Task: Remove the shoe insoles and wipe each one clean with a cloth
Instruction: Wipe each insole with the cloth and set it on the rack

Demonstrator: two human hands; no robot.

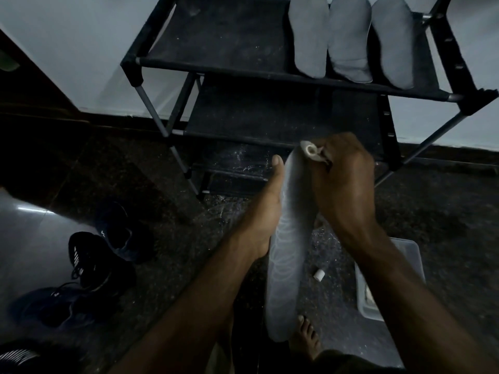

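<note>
A long grey insole (287, 249) stands lengthwise between my hands, its far end raised toward the rack. My left hand (266, 209) holds it along its left edge, thumb stretched up the side. My right hand (344, 179) grips a small pale cloth (312, 152) and presses it on the insole's far end. Three grey insoles (348, 39) lie side by side on the top shelf of the black shoe rack (216, 63). Dark shoes (89, 257) sit on the floor at the left.
A clear plastic tub (405, 255) stands on the dark floor at the right, partly behind my right forearm. A small white cylinder (319, 274) lies near it. A bare foot (306, 338) shows below the insole. A pale wall runs behind the rack.
</note>
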